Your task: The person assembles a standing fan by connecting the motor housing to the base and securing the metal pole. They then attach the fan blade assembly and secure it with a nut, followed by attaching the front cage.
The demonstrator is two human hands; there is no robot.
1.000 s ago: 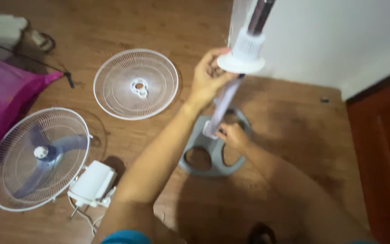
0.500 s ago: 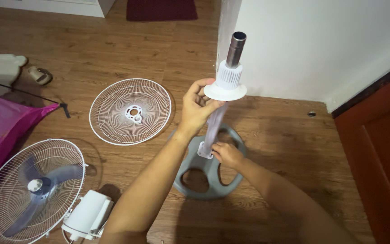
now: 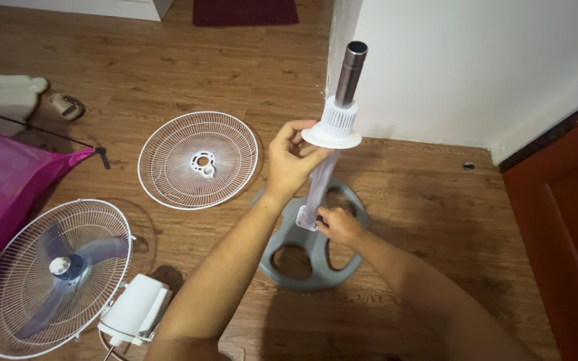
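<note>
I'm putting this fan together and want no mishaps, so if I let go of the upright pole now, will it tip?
Probably. The pole is tall and thin, with its collar and metal tube high up, so it looks top-heavy. The left hand steadies it under the collar while the right hand works at its foot on the grey base. The base looks wide and flat, unlikely to slide.
</note>
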